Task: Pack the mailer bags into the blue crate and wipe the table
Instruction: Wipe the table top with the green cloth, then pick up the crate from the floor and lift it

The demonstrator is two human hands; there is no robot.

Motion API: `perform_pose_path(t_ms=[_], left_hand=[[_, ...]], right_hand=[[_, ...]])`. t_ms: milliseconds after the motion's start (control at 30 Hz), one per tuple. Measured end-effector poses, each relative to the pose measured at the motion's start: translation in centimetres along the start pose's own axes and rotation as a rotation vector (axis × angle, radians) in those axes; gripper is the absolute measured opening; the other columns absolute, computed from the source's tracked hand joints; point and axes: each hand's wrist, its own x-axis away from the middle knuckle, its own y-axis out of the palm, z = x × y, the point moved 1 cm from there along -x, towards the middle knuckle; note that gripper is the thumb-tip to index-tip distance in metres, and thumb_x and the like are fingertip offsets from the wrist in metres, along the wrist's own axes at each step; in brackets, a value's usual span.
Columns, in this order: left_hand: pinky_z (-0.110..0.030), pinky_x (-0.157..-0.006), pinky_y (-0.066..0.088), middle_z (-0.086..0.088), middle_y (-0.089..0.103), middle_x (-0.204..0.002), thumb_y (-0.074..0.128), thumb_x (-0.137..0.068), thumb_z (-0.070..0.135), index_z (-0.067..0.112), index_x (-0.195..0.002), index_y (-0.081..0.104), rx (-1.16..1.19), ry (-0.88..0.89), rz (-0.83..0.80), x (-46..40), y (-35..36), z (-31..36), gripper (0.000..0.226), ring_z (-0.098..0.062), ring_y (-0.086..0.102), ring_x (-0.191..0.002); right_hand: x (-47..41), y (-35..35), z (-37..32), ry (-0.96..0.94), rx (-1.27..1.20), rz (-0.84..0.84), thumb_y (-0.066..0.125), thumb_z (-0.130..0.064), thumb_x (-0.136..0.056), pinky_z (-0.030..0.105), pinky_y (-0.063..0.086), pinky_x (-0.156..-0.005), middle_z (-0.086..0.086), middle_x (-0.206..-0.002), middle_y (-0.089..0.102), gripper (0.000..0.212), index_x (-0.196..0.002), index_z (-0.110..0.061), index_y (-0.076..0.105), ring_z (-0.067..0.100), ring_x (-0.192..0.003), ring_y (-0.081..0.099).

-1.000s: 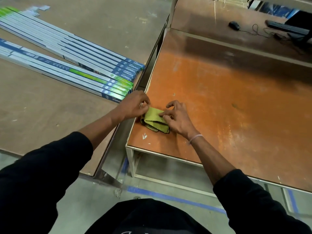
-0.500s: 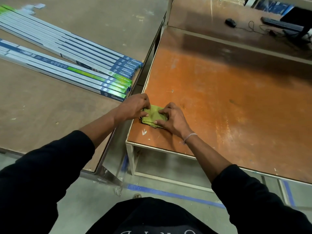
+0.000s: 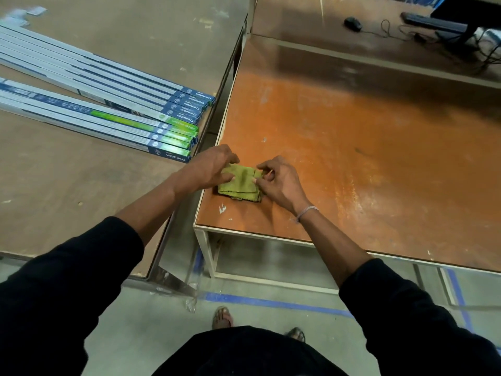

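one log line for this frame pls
phase: folding cloth | left hand: pinches green cloth | right hand: pinches cloth | cloth: on orange table, near-left corner | crate, mailers: not in view

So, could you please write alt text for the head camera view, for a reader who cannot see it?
Both hands, left hand and right hand, pinch a folded green cloth lying at the near left corner of an orange table. Long boxed tube lights lie on the brown table to the left.

Your left hand (image 3: 214, 169) hides the folded green cloth's (image 3: 241, 183) left edge; long Crompton cardboard boxes (image 3: 108, 104) get cut off left.
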Motion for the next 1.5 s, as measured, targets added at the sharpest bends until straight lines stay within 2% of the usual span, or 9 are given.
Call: perform_pose_path(t_ms=[100, 200, 400, 567, 667, 767, 1100, 1300, 1500], left_hand=[[-0.04, -0.099, 0.046, -0.017, 0.056, -0.134, 0.07, -0.094, 0.024, 0.005, -0.146, 0.05, 0.019, 0.006, 0.179, -0.1, -0.2, 1.8, 0.059, -0.033, 0.057, -0.119], [-0.046, -0.111, 0.04, -0.023, 0.047, -0.147, 0.069, -0.092, 0.026, 0.002, -0.149, 0.044, 0.006, 0.008, 0.195, -0.4, 0.8, 3.3, 0.067, -0.04, 0.048, -0.133], [-0.049, -0.121, 0.031, -0.025, 0.03, -0.161, 0.067, -0.095, 0.032, 0.003, -0.155, 0.036, 0.102, -0.029, 0.121, -1.6, 3.5, 8.3, 0.073, -0.043, 0.03, -0.148], [-0.041, -0.122, 0.03, -0.021, 0.031, -0.16, 0.062, -0.096, 0.036, 0.005, -0.154, 0.036, 0.201, 0.012, 0.123, -3.8, 5.1, 15.2, 0.071, -0.038, 0.033, -0.148], [-0.033, -0.121, 0.028, -0.019, 0.038, -0.153, 0.054, -0.093, 0.042, 0.003, -0.152, 0.038, 0.248, 0.069, 0.112, -5.5, 6.1, 21.0, 0.072, -0.033, 0.038, -0.145], [-0.041, -0.117, 0.04, -0.015, 0.04, -0.149, 0.062, -0.097, 0.034, 0.006, -0.153, 0.037, 0.331, 0.146, 0.107, -7.3, 7.6, 27.6, 0.067, -0.028, 0.045, -0.138], [-0.024, -0.09, 0.055, -0.008, 0.045, -0.147, 0.066, -0.098, 0.029, 0.013, -0.151, 0.039, 0.584, 0.348, 0.008, -13.0, 15.9, 51.5, 0.061, -0.011, 0.052, -0.128], [-0.012, -0.085, 0.049, -0.003, 0.044, -0.151, 0.065, -0.099, 0.029, 0.019, -0.15, 0.039, 0.728, 0.439, -0.152, -15.2, 19.7, 64.3, 0.058, -0.012, 0.058, -0.126], [-0.031, -0.096, 0.056, 0.005, 0.049, -0.147, 0.065, -0.099, 0.026, 0.023, -0.145, 0.043, 0.872, 0.492, -0.306, -17.9, 23.4, 75.9, 0.051, -0.008, 0.062, -0.12]], right_hand=[[0.9, -1.3, 1.2, 0.003, 0.192, 0.144, 0.063, -0.041, -0.085, 0.044, 0.049, -0.096, 0.009, -0.124, 0.057, 0.058, -0.134, -0.011, 0.061, 0.028, -0.115, 0.054], [2.4, -1.9, 2.9, 0.052, 0.327, 0.071, 0.051, -0.057, -0.091, 0.049, 0.027, -0.12, 0.01, -0.16, 0.033, 0.078, -0.155, -0.016, 0.034, 0.033, -0.15, 0.024], [6.3, -4.9, 7.1, 0.096, 0.398, 0.014, 0.036, -0.062, -0.098, 0.054, 0.004, -0.126, 0.006, -0.17, 0.005, 0.079, -0.162, -0.02, 0.014, 0.03, -0.157, -0.003], [10.8, -10.9, 11.9, 0.145, 0.35, 0.088, 0.033, -0.065, -0.097, 0.051, 0.005, -0.126, 0.006, -0.17, 0.012, 0.079, -0.162, -0.021, 0.017, 0.029, -0.157, 0.004], [14.7, -15.0, 15.8, 0.183, 0.291, 0.153, 0.034, -0.064, -0.096, 0.052, 0.025, -0.122, 0.012, -0.164, 0.027, 0.08, -0.158, -0.015, 0.028, 0.033, -0.152, 0.023], [19.5, -19.4, 20.0, 0.259, 0.224, 0.266, 0.04, -0.061, -0.098, 0.047, 0.041, -0.108, 0.013, -0.151, 0.043, 0.074, -0.154, -0.013, 0.035, 0.033, -0.134, 0.041], [37.4, -31.5, 32.8, 0.531, -0.074, 0.608, 0.051, -0.055, -0.099, 0.043, 0.05, -0.099, 0.007, -0.126, 0.058, 0.062, -0.147, -0.017, 0.045, 0.017, -0.112, 0.057], [46.0, -36.0, 38.0, 0.746, -0.267, 0.835, 0.053, -0.049, -0.1, 0.042, 0.05, -0.099, -0.004, -0.107, 0.06, 0.054, -0.142, -0.016, 0.052, 0.017, -0.103, 0.06], [52.3, -41.0, 43.3, 0.899, -0.534, 1.009, 0.043, -0.054, -0.101, 0.031, 0.053, -0.07, 0.007, -0.112, 0.068, 0.043, -0.126, -0.022, 0.058, 0.026, -0.101, 0.067]])
